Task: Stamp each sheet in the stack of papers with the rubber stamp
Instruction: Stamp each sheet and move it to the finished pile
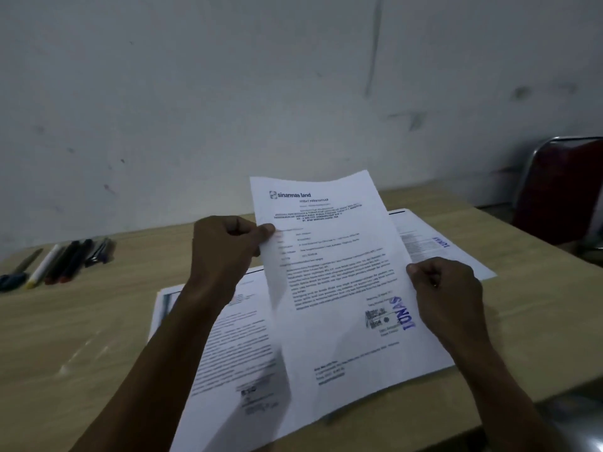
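I hold a printed sheet (339, 275) lifted and tilted above the table; it bears a blue "LUNAS" stamp mark near its lower right. My left hand (225, 252) pinches its left edge with thumb and fingers. My right hand (447, 295) grips its right edge. Under it lies the stack of papers (222, 347) with printed text. Another stamped sheet (437, 246) lies flat at the right, partly covered by the raised sheet. No rubber stamp is visible.
The wooden table (81, 337) stands against a grey wall. Several markers and pens (65, 262) and blue-handled scissors (14, 277) lie at the far left. A red chair with a metal frame (561, 190) stands at the right.
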Demonstrator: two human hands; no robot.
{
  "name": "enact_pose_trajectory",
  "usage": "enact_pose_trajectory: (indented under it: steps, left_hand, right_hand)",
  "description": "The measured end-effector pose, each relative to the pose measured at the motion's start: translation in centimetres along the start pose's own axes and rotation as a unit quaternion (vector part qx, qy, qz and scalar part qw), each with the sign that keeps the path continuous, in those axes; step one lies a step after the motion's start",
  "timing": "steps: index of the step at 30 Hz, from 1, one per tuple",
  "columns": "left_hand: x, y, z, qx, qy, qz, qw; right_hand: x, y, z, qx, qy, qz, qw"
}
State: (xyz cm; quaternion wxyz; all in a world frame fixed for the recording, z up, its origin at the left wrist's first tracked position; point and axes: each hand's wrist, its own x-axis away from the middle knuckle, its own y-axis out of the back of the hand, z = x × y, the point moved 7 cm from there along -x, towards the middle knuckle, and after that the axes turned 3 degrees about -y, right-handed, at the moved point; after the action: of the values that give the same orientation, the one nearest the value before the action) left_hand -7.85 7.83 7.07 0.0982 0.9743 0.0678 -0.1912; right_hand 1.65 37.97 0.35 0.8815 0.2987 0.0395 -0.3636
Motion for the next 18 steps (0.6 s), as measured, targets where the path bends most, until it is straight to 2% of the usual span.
enact_pose_trajectory:
  steps: [3, 10, 18]
  left_hand:
    - [-1.0, -4.8, -0.2, -0.067, -0.001, 0.051, 0.996]
    - [-4.1, -15.0, 0.8, -0.203, 0.005, 0.144, 0.968]
    - [-9.0, -22.9, 3.7, -0.217, 0.074, 0.188, 0.955]
  right_hand:
    - [-2.5, 1.9, -2.1, 0.054, -0.023, -0.023, 0.998]
    - [-8.5, 4.2, -6.7, 0.163, -0.088, -0.022, 0.983]
    - [-15.5, 3.1, -8.6, 0.210, -0.124, -0.010, 0.970]
